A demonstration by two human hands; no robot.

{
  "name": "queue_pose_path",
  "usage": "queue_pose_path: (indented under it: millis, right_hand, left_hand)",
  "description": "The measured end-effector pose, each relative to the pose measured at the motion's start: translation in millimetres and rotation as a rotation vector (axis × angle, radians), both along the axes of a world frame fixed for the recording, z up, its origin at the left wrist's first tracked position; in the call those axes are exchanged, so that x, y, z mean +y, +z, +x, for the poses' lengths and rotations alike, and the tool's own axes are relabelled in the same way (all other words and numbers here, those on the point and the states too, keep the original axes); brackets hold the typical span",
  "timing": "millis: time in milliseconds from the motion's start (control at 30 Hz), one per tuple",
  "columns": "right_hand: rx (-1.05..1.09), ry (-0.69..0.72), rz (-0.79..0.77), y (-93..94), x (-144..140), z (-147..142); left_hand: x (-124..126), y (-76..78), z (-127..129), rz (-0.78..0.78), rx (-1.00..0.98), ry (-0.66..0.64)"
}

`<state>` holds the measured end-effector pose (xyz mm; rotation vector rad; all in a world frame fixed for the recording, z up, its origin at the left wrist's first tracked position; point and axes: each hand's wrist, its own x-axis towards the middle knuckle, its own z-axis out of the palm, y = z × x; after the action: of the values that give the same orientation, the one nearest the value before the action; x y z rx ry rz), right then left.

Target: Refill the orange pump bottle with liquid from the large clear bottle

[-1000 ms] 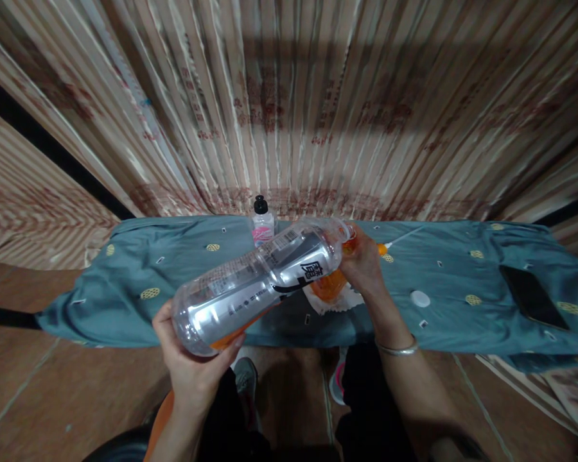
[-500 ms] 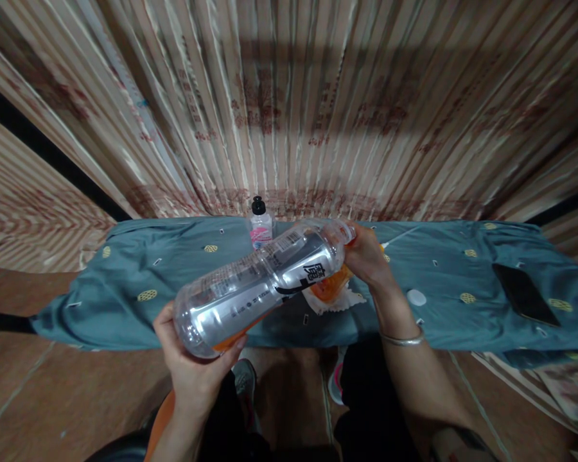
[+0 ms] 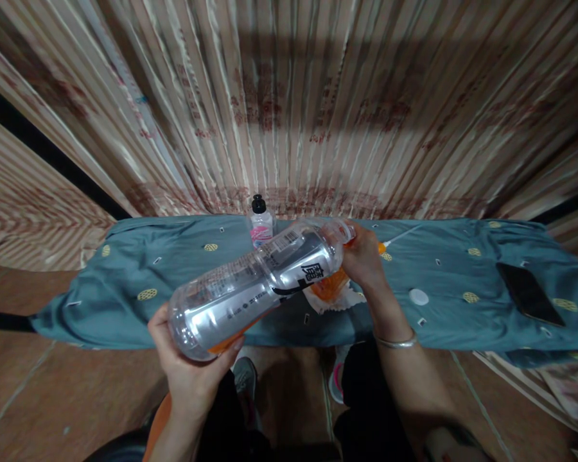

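A large clear plastic bottle (image 3: 250,282) with a grey label lies tilted across the middle of the view, its neck pointing up and right. My left hand (image 3: 190,359) cups its base from below. My right hand (image 3: 363,256) is closed around the neck end, which it hides. Just under the neck, an orange object (image 3: 328,287) rests on a crumpled white tissue (image 3: 340,300) on the teal cloth (image 3: 125,282). What the right hand's fingers grip besides the neck is hidden.
A small clear bottle with a black cap and pink label (image 3: 261,221) stands at the cloth's far edge. A white cap (image 3: 419,296) and a dark phone (image 3: 530,293) lie to the right. Striped curtains hang behind, and a tiled floor lies below.
The bottle's base and my left hand have shifted slightly left and down; the right hand stays at the neck. The view has barely moved.
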<state>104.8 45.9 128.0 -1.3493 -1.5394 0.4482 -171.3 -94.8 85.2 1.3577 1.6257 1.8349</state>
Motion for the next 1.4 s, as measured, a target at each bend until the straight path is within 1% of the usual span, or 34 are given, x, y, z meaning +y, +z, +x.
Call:
queue_pose_path:
  millis: [67, 133, 267, 400, 500, 633, 733, 833, 933, 1033, 1167, 1333, 1400]
  right_hand:
    - [0.000, -0.003, -0.009, -0.1, -0.8, -0.2]
    - [0.007, -0.001, -0.019, -0.4, -1.5, -0.4]
    - [0.000, 0.001, -0.018, 1.0, -2.7, -1.4]
    - [-0.036, -0.022, -0.014, 3.3, -3.7, -2.2]
    - [-0.037, -0.030, -0.017, 3.0, -3.1, -1.8]
    - [-0.010, -0.013, -0.035, 0.7, -1.5, -1.0]
    - [0.002, -0.005, -0.031, -1.2, -0.9, -0.8]
    - [0.007, 0.000, -0.022, -3.1, -0.4, -0.2]
    - [0.010, 0.011, -0.018, -5.0, 0.6, 0.8]
    - [0.003, 0.012, -0.013, -5.4, 1.3, 1.3]
    - [-0.002, 0.004, -0.019, -3.7, 1.0, 1.4]
    - [-0.017, 0.007, -0.009, -2.1, 0.4, 1.4]
    - [-0.018, -0.002, -0.014, -1.8, 0.3, 1.4]
  left_hand:
    - [-0.9, -1.8, -3.7, -0.018, 0.016, -0.017]
    - [-1.6, -0.4, -2.9, -0.021, 0.027, -0.005]
    - [-2.3, 10.7, 12.0, -0.018, -0.021, 0.077]
    - [-2.8, 19.3, 24.5, -0.032, -0.068, 0.101]
    - [-2.9, 16.7, 21.2, -0.013, -0.063, 0.096]
    - [-2.3, 6.4, 5.2, -0.003, 0.031, 0.025]
    - [-2.0, 4.5, 0.2, -0.003, 0.080, 0.008]
    - [-2.2, 11.2, 8.8, -0.002, 0.052, 0.044]
    - [-2.3, 19.4, 21.9, -0.012, -0.027, 0.100]
    - [-1.9, 22.4, 27.9, -0.020, -0.064, 0.112]
    - [-1.6, 17.4, 21.4, -0.008, -0.056, 0.098]
    - [-2.1, 6.7, 8.1, -0.021, 0.003, 0.029]
    - [-2.4, 3.8, 5.3, 0.000, -0.001, 0.042]
